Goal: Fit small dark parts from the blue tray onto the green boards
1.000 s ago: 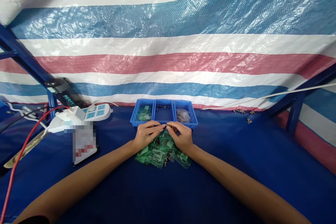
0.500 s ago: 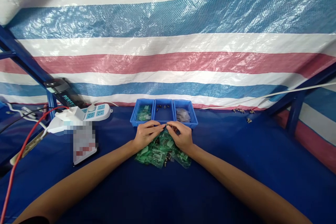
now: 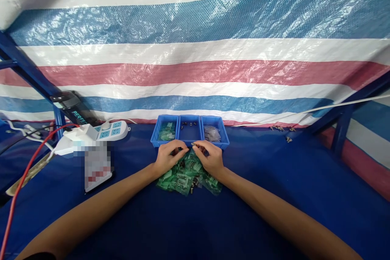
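My left hand (image 3: 170,155) and my right hand (image 3: 210,156) face each other over a pile of green plastic packets (image 3: 184,178). Thumb and fingers of the left are pinched together; whatever is between them is too small to make out. A tiny dark metal piece sits at the pinched fingertips of the right, its kind unclear. Small metal parts lie among the packets. Just beyond my hands stand three joined blue bins: the left bin (image 3: 154,135) holds green packets, the middle bin (image 3: 190,135) a few small metal parts, the right bin (image 3: 225,135) clear packets.
On the left are a white power strip (image 3: 117,131), a dark bottle (image 3: 74,107), a blurred-out phone-like device (image 3: 98,166) and a red cable (image 3: 22,178). Small metal pieces (image 3: 288,139) lie at the back right. A striped sheet (image 3: 195,53) hangs behind the blue table (image 3: 195,227).
My left fingertips have drawn slightly back to the left, away from the right ones, and the left fingers have curled more. The right hand has barely moved.
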Motion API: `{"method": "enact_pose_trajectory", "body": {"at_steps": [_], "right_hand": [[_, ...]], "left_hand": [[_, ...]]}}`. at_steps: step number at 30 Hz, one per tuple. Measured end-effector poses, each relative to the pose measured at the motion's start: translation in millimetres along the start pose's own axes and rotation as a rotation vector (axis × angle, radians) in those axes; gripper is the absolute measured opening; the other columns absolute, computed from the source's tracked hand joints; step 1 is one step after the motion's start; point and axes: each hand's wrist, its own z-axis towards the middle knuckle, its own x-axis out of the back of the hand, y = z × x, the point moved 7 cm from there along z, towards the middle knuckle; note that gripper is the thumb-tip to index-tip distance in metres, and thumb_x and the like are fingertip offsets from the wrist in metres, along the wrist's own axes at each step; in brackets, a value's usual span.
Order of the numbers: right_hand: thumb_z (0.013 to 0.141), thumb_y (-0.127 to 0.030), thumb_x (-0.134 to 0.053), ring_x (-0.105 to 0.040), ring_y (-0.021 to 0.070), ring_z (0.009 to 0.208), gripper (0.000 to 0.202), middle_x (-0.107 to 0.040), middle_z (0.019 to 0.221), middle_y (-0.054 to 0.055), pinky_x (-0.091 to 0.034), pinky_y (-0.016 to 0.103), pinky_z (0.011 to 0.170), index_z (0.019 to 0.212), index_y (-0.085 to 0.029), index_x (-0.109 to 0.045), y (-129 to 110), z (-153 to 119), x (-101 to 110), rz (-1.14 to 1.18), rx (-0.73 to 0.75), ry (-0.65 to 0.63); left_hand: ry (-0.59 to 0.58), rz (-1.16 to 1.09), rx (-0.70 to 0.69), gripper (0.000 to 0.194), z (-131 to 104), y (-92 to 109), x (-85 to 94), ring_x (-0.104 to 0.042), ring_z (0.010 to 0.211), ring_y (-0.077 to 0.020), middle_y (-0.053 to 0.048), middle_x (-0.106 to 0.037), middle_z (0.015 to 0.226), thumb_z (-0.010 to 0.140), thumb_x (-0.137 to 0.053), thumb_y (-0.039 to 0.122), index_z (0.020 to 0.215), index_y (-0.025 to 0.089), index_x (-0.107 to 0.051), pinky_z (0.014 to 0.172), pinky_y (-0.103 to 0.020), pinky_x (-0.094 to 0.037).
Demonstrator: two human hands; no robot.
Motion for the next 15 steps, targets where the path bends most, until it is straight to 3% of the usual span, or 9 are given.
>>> {"method": "enact_pose_trajectory", "body": {"at_steps": [8,15], "right_hand": [[0.087,-0.028,-0.056,-0.058,0.0127,0.054,0.015,-0.067,0.073,0.005,-0.049,0.025,0.051,0.091,-0.018,-0.066,1.0,-0.3,-0.5,-0.007,-0.018,-0.008],[0.088,-0.027,-0.055,-0.057,0.0120,0.054,0.015,-0.067,0.074,0.005,-0.049,0.025,0.050,0.092,-0.017,-0.066,1.5,-0.9,-2.3,0.009,-0.004,-0.023]], "left_hand": [[-0.006,-0.008,0.116,0.010,-3.0,-7.4,-1.8,-0.044,0.042,-0.0046,0.000,-0.063,0.068,0.085,-0.059,0.024,0.083,0.015,-0.060,0.046,-0.017,-0.039],[-0.006,0.013,0.097,0.013,-1.6,-5.2,-1.3,-0.046,0.043,-0.0054,0.001,-0.061,0.064,0.086,-0.059,0.027,0.081,0.015,-0.059,0.046,-0.017,-0.038]]}}
